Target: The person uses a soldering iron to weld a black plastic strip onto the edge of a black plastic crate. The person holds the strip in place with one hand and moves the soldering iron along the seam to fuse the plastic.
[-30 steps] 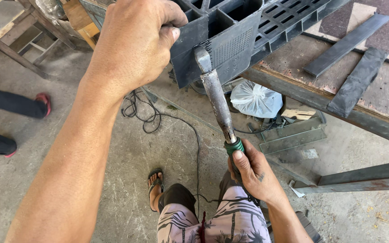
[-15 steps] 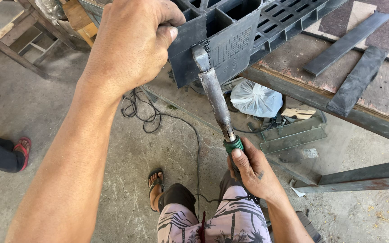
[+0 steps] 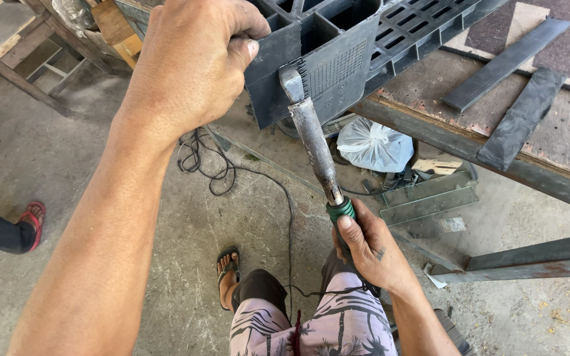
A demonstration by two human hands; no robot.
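Concrete floor (image 3: 166, 264) under rusty workbench (image 3: 430, 125), black cable (image 3: 232, 175).

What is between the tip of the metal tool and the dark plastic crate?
Nothing visible. The right hand holds the metal tool and its tip lies directly on the dark plastic crate, whose corner the left hand grips.

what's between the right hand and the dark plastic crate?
In the head view, only the tool's grey metal shaft spans it, from the right hand on the green-wrapped handle to the dark plastic crate.
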